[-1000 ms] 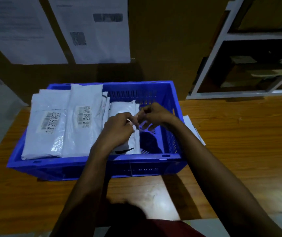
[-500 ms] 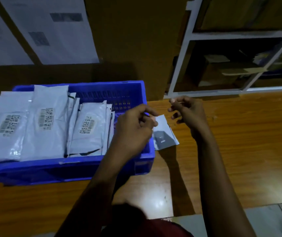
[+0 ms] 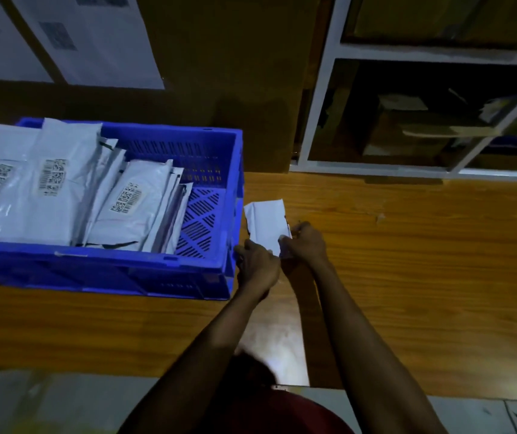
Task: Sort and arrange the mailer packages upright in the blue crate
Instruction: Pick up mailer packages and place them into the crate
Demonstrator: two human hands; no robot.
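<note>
A small white mailer (image 3: 266, 221) lies flat on the wooden surface (image 3: 407, 261), just beside the right wall of the blue crate (image 3: 94, 270) and outside it. Its near end is taken from both sides: the left hand (image 3: 258, 266) is curled round the near left edge, close against the crate wall, and the right hand (image 3: 305, 242) is pinched on the near right corner. A two-sided hold seems to be used because the thin, limp packet would otherwise sag or fold when raised.

Inside the crate, the mailer packages (image 3: 63, 189) are stood on edge and leaned leftward in a row, label faces up, so that each is supported by its neighbour. A strip of bare perforated crate floor (image 3: 199, 223) is left at the right end, which is judged to be the slot meant for the packet in hand. The task is judged nearly complete, with this one mailer not yet lifted over the wall. A white shelf unit (image 3: 376, 170) is seen behind the surface.
</note>
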